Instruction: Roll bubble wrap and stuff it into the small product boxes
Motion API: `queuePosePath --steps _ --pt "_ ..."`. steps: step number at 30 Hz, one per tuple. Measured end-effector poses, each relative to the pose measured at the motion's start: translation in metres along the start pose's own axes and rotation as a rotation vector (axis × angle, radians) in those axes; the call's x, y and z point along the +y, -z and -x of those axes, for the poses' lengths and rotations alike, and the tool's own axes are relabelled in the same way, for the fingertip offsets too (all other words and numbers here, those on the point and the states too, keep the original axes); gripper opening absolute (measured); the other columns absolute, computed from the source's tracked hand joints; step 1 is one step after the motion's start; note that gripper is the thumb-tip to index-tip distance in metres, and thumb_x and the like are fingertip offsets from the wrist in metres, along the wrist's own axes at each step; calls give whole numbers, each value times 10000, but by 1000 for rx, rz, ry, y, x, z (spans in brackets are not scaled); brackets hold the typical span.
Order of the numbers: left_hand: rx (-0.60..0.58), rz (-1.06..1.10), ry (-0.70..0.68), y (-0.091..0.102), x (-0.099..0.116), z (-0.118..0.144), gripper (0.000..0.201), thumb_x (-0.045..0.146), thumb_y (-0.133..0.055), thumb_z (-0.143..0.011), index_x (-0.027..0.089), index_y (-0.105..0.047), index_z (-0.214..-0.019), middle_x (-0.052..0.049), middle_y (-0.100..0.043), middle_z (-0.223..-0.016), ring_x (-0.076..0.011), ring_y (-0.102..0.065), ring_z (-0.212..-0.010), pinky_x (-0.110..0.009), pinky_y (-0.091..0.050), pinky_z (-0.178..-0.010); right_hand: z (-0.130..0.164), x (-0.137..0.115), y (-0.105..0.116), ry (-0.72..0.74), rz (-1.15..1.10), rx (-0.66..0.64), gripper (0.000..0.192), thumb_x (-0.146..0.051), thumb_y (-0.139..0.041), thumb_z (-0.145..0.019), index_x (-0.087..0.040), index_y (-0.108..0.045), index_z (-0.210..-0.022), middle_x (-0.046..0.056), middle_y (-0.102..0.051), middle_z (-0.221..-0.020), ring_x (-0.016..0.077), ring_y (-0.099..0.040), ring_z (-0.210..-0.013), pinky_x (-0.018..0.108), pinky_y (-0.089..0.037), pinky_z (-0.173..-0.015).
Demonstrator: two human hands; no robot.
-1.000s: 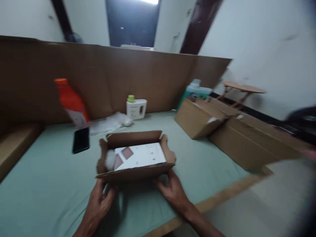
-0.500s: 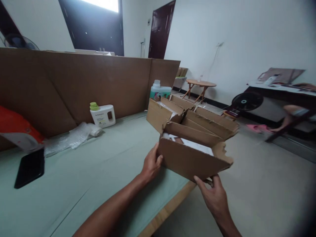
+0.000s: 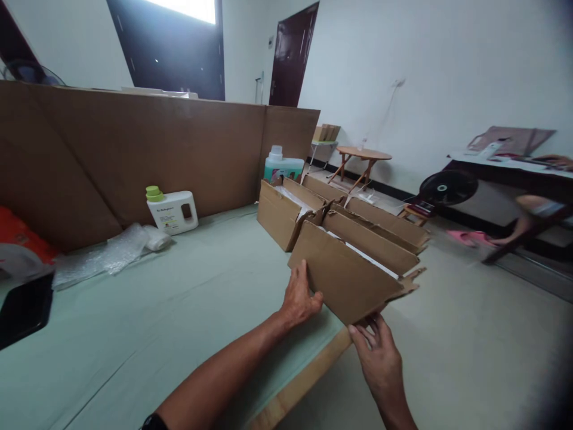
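Note:
An open brown cardboard box with white contents showing along its top is held at the right edge of a green-covered table. My left hand grips its left end. My right hand holds its lower right corner from below. The box stands right beside two more open cardboard boxes lined up behind it.
A tall cardboard sheet walls the table's far side. In front of it stand a white jug with a green cap, bubble wrap and a teal bottle. A black phone lies at left. A fan and a seated person's leg are at right.
Both hands carried the box from the table's middle to its right edge and lowered it next to the other boxes. The view swung right.

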State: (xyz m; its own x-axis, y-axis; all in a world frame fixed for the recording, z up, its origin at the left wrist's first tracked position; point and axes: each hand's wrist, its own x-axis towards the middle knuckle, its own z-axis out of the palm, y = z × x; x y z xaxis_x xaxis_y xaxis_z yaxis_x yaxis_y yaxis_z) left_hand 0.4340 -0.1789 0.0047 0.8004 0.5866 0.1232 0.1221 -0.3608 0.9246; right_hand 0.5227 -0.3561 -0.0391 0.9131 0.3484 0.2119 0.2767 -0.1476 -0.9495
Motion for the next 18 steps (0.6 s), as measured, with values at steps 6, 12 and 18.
queuePosePath --steps 6,12,18 --pt "-185 -21 11 4 -10 -19 1068 293 -694 -643 107 -217 -1580 -176 -182 -1675 -368 -159 -1547 -507 -193 -1261 -18 5 -11 -37 -20 -16 931 -653 -732 -673 -211 -464 -1447 186 -522 -1462 325 -674 -1108 472 -557 -950" --pt "-306 -24 -49 17 -18 -12 992 313 -700 -667 114 -305 -1554 -183 -302 -1635 -354 -267 -1519 -534 -202 -1251 -21 4 -7 -72 -4 -53 870 -626 -718 -690 -177 -499 -1402 187 -559 -1415 325 -667 -1131 455 -549 -969" --pt "-398 -28 -141 50 -23 79 914 311 -698 -697 119 -371 -1528 -219 -349 -1603 -389 -252 -1518 -613 -196 -1222 4 -13 1 213 273 52 518 -542 -608 -827 -176 -664 -1189 147 -642 -1297 287 -680 -1047 453 -538 -971"
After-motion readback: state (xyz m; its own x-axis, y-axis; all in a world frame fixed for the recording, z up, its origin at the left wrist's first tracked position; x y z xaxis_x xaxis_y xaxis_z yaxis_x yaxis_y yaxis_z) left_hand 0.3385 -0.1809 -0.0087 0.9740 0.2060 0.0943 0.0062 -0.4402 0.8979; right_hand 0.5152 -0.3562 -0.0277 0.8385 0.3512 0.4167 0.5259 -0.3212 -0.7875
